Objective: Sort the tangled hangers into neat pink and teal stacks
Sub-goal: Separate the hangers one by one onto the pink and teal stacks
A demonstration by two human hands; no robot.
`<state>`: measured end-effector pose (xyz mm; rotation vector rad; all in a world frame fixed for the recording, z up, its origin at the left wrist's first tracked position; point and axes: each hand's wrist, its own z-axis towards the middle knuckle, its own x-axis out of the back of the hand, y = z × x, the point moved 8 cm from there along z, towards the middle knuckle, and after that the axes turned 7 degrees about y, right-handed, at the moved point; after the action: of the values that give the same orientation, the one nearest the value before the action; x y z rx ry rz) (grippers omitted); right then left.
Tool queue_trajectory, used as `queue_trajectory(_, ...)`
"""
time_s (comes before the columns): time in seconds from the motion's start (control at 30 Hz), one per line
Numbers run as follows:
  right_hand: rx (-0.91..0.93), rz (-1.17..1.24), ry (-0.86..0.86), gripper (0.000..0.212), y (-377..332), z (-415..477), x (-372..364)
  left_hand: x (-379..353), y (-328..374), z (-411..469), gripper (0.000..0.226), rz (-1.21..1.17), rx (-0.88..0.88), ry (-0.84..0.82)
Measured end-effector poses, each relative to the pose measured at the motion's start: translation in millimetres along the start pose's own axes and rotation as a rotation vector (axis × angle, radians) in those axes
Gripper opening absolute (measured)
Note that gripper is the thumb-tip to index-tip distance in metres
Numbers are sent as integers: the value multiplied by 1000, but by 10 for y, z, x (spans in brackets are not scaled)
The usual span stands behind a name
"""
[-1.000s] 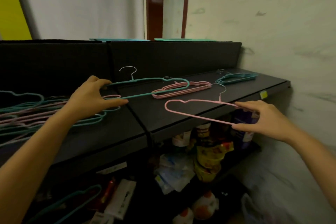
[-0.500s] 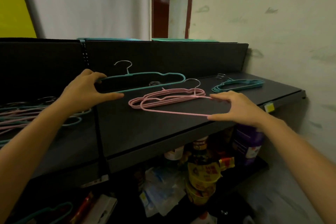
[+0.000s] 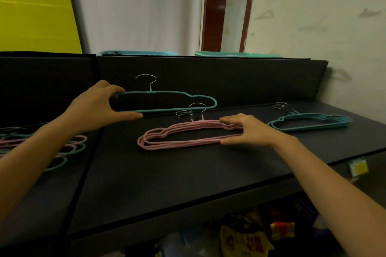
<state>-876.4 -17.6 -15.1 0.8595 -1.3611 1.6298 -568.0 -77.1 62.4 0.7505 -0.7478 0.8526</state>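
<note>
A stack of pink hangers (image 3: 179, 136) lies flat in the middle of the black shelf (image 3: 167, 173). My right hand (image 3: 246, 129) holds the right end of the top pink hanger, thumb under the lower bar and fingers over the upper one. My left hand (image 3: 98, 106) grips the left end of a single teal hanger (image 3: 167, 100) and holds it upright above the shelf, hook up. A neat stack of teal hangers (image 3: 311, 122) lies at the right. A tangled pile of pink and teal hangers (image 3: 69, 146) sits at the left, partly hidden by my left forearm.
A black back panel (image 3: 229, 81) rises behind the shelf, with teal trays (image 3: 236, 54) on top of it. The wall (image 3: 323, 27) closes the right side. Packaged goods (image 3: 246, 240) fill the space under the shelf. A yellow tag (image 3: 358, 168) hangs on the shelf's front edge.
My right hand carried a pink hanger from the shelf's front edge onto the pink stack. My left hand lifted the teal hanger out of the left pile and holds it upright. The view shifted right.
</note>
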Motion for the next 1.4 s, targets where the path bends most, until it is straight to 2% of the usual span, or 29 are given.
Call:
queue_trajectory(0.1,35,5,-66,76,64,107,-43,-37,32,67,88,10,25,24)
queue_trajectory(0.27,110,-35,-136,73,134,218,-103,-175,154,95,84,53,48,32)
queue_trajectory(0.4,241,-221,-82,74,180,254,-32,-292,355,85,85,73,72,38)
queue_trajectory(0.53,294,-234,-55,70,410,79,234,-423,677,64,88,64,98,49)
queue_trajectory(0.7,282,-258,-24,61,1041,-285,725,-769,1334,51,99,3,127,28)
queue_trajectory(0.87,227,-292,-1,53,1838,-600,1184,-1216,2084,80,91,-26,91,12)
queue_trajectory(0.97,182,-302,3,50,2284,-749,1421,-1469,2530,137,100,-42,44,-8)
queue_trajectory(1.03,153,-298,3,55,2522,-838,1551,-1623,2813,192,101,-49,19,-23)
queue_trajectory(1.13,153,-291,35,84,2786,-922,1726,-1888,3209,288,91,-92,-6,-82)
queue_trajectory(1.2,149,-299,33,94,2966,-951,1796,-2053,3454,349,86,-89,-34,-111)
queue_trajectory(1.3,142,-268,46,93,3123,-971,1902,-2287,3756,426,83,-86,-53,-159)
queue_trajectory(1.4,142,-245,50,79,3154,-1008,1980,-2492,3957,478,81,-66,-49,-204)
